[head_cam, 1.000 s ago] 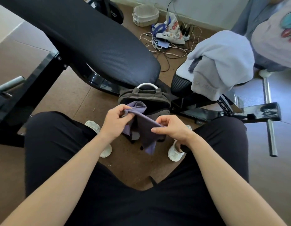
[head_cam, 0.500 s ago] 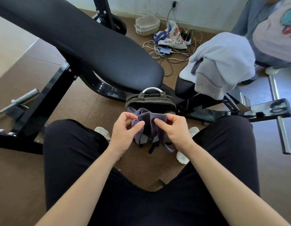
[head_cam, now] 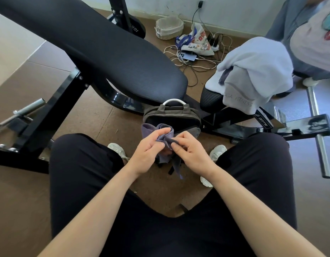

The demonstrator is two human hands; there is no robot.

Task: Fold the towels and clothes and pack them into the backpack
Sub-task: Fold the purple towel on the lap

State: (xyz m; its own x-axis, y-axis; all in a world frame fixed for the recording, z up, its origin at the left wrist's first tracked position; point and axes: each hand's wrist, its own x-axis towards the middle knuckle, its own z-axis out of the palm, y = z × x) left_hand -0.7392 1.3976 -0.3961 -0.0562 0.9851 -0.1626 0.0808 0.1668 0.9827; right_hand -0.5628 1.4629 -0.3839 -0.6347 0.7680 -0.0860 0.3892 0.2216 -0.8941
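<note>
The left hand [head_cam: 148, 152] and the right hand [head_cam: 191, 153], close together, both pinch a small purple-grey soft cloth [head_cam: 165, 135] just over the front edge of the olive-grey fabric backpack [head_cam: 171, 112] on the floor. The cloth seems light and limp, so holding it at the corners is best. The backpack's mouth is open; its dark inside shows no contents.

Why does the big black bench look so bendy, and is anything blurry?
Head view: the wide-angle lens bows the black bench pad; head view: the pale towels at right are brightly lit; head view: the left hand, right hand and purple cloth look sharp.
</note>
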